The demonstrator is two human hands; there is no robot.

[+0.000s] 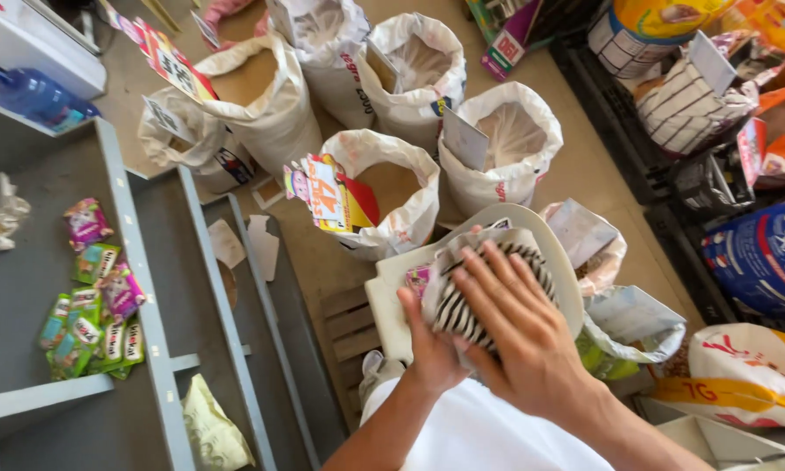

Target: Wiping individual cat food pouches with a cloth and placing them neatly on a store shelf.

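Observation:
My left hand [429,349] grips the near edge of a cream plastic tray [383,296], thumb up on its rim, held over my white shirt. A black-and-white striped cloth [452,312] lies bunched in the tray. My right hand [519,327] lies flat on top of the cloth, fingers spread and pointing up-left, pressing it against the tray. A small pink packet [417,277] shows in the tray beside the cloth.
Several open white sacks of grain [392,187] with price cards stand on the floor ahead. A grey shelf [139,288] at the left holds colourful packets [95,314] and a blue bottle [34,96]. Printed bags [759,253] in black crates fill the right. A wooden pallet [349,323] lies below.

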